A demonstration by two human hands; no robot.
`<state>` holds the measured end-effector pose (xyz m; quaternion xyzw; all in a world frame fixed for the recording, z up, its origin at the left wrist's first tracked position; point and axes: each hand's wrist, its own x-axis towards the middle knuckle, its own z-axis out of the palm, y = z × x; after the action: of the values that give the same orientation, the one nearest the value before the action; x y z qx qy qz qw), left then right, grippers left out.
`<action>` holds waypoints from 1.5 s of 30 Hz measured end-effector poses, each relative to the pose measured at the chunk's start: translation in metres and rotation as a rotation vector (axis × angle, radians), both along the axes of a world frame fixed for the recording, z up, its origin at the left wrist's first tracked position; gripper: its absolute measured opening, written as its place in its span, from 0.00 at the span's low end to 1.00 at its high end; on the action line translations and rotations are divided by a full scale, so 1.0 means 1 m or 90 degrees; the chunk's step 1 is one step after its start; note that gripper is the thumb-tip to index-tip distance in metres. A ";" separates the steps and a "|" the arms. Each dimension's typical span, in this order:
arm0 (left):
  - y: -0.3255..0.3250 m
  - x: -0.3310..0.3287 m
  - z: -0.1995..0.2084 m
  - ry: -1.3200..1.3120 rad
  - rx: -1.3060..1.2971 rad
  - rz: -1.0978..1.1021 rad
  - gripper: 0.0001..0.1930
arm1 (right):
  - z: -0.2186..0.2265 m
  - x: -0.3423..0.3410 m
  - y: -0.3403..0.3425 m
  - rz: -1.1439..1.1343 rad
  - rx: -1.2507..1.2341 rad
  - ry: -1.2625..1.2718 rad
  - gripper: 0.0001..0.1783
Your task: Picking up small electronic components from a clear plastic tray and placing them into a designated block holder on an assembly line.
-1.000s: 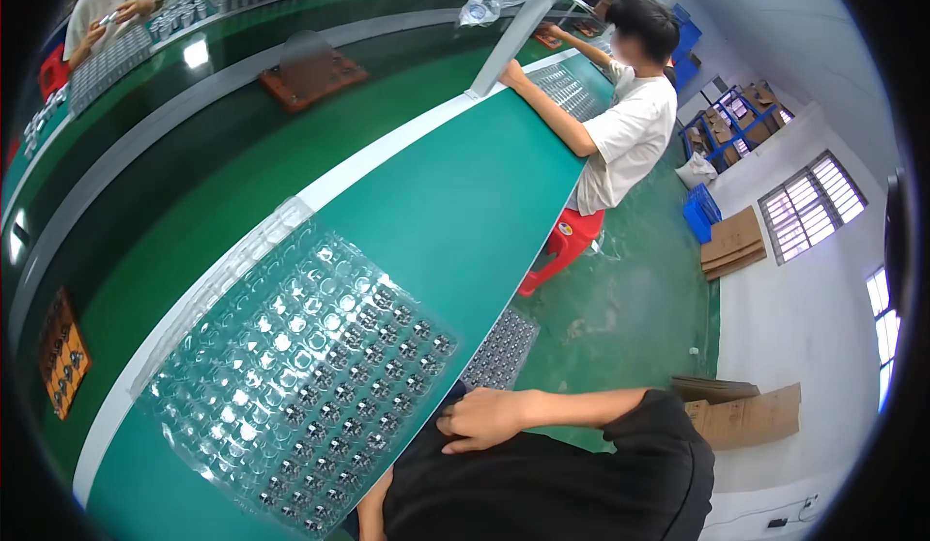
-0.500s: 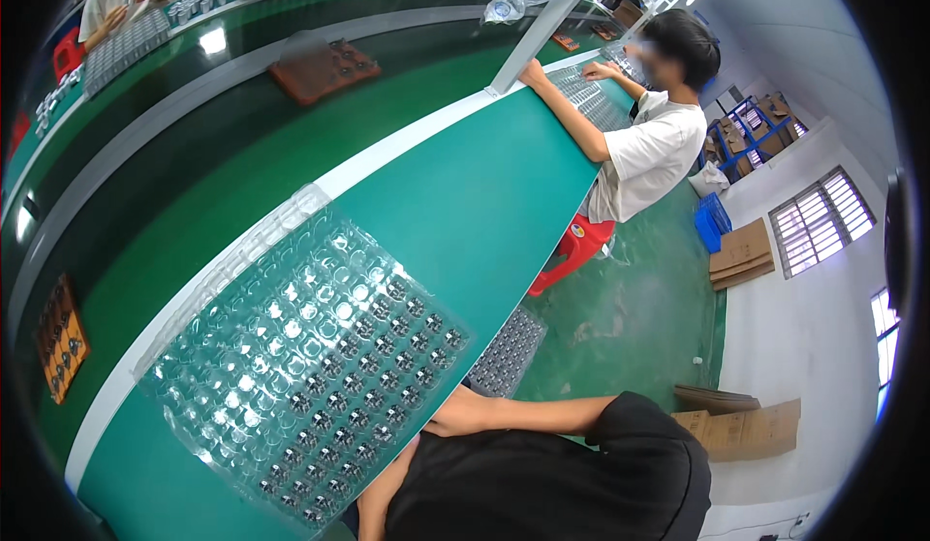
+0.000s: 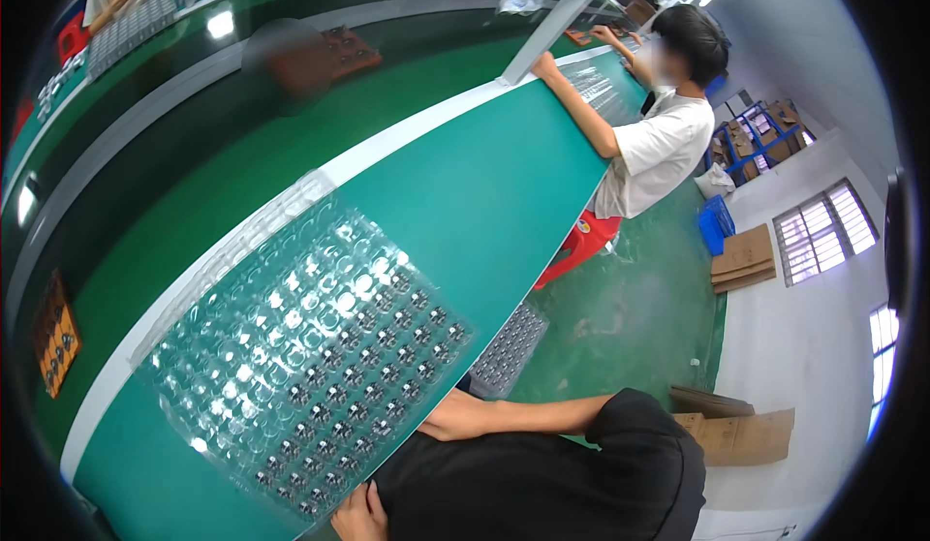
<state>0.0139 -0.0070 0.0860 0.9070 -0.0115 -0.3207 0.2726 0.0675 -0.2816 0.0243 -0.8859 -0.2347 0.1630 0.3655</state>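
Note:
A clear plastic blister tray (image 3: 281, 289) lies on the green bench top (image 3: 465, 183). Small black-and-silver parts (image 3: 373, 357) fill several rows of its round pockets on the side nearest me; the pockets farther off hold none. My right hand (image 3: 453, 417) is at the bench edge beside the tray, its fingers hidden by the edge and my black shirt. Low in the picture, my left hand (image 3: 358, 517) rests against the dark cloth of my shirt, fingers extended, holding nothing that I can see. Neither hand touches the tray.
A person in a white shirt (image 3: 664, 144) sits on a red stool (image 3: 581, 250) farther along the bench, near a metal post (image 3: 562, 23). Orange trays (image 3: 58, 342) with parts lie on the green conveyor (image 3: 213, 173). Below the bench edge sits a grey tray (image 3: 509, 352).
My left hand has drawn back from beside the right hand, down to my shirt. My right hand stays near the bench edge. The person's far hand has lifted from their tray.

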 end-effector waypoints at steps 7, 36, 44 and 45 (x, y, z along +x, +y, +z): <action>-0.003 -0.010 -0.072 -0.426 -0.127 0.020 0.08 | 0.013 0.009 -0.017 0.070 0.004 0.105 0.24; 0.002 -0.017 -0.082 -0.160 -0.280 0.022 0.24 | 0.069 0.016 -0.004 0.205 -0.065 0.092 0.28; -0.006 -0.007 -0.075 -0.195 -0.295 -0.006 0.25 | 0.190 0.151 -0.050 0.288 0.229 0.248 0.11; -0.009 -0.004 -0.073 -0.207 -0.293 -0.017 0.25 | 0.195 0.176 -0.061 0.209 0.210 0.183 0.09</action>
<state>0.0095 -0.0158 0.0134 0.8605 -0.1397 -0.1632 0.4619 0.2436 -0.3421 0.2189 -0.7322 -0.3441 0.3037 0.5032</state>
